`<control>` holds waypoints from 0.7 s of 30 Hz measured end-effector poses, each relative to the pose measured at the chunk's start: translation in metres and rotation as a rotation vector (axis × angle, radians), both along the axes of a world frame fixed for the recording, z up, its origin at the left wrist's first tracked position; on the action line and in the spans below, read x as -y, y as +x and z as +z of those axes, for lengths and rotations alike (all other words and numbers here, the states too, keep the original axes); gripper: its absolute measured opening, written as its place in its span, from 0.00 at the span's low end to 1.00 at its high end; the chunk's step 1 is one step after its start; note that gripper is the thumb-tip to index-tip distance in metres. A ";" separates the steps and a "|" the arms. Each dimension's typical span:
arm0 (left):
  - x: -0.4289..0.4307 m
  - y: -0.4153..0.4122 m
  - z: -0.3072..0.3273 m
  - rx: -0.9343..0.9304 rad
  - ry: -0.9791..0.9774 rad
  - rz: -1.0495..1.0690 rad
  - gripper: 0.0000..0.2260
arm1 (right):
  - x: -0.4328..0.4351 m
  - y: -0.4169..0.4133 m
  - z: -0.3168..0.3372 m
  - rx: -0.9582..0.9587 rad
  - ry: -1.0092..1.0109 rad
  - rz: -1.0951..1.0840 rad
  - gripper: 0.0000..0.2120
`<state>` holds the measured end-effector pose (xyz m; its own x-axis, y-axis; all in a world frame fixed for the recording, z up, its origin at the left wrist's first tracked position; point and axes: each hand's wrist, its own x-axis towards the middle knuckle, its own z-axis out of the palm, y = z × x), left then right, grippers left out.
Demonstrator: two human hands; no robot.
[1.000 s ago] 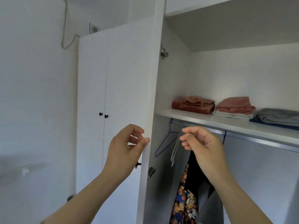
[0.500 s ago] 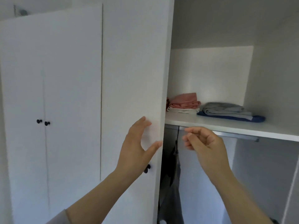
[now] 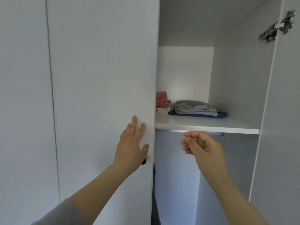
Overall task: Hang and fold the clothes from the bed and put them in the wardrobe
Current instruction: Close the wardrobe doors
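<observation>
The left grip [image 3: 131, 143] lies flat against the white wardrobe door [image 3: 100, 78], fingers straight, thumb by the door's edge, with a dark knob [image 3: 143, 161] just below its palm. To its right, the right grip [image 3: 204, 146] hangs in the open wardrobe, fingers curled toward the thumb, nothing seen in them. Just above it runs the shelf [image 3: 211, 127]. Folded clothes lie there: a grey pile [image 3: 193, 107] on a blue piece [image 3: 220, 114], and pink ones [image 3: 162, 101] partly behind the door.
</observation>
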<state>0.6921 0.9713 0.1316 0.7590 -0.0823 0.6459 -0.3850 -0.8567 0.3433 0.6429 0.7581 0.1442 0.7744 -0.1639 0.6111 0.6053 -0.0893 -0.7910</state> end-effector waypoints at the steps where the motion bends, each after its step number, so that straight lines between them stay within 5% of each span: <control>1: 0.001 0.005 0.001 -0.019 0.017 0.018 0.31 | 0.000 0.002 -0.001 -0.003 0.000 -0.008 0.12; 11: 0.011 0.048 0.007 -0.161 0.118 0.113 0.33 | -0.003 0.012 -0.002 -0.025 0.008 -0.057 0.12; 21: 0.003 0.043 0.009 -0.109 0.047 0.005 0.30 | -0.008 0.002 -0.005 -0.040 -0.024 -0.109 0.12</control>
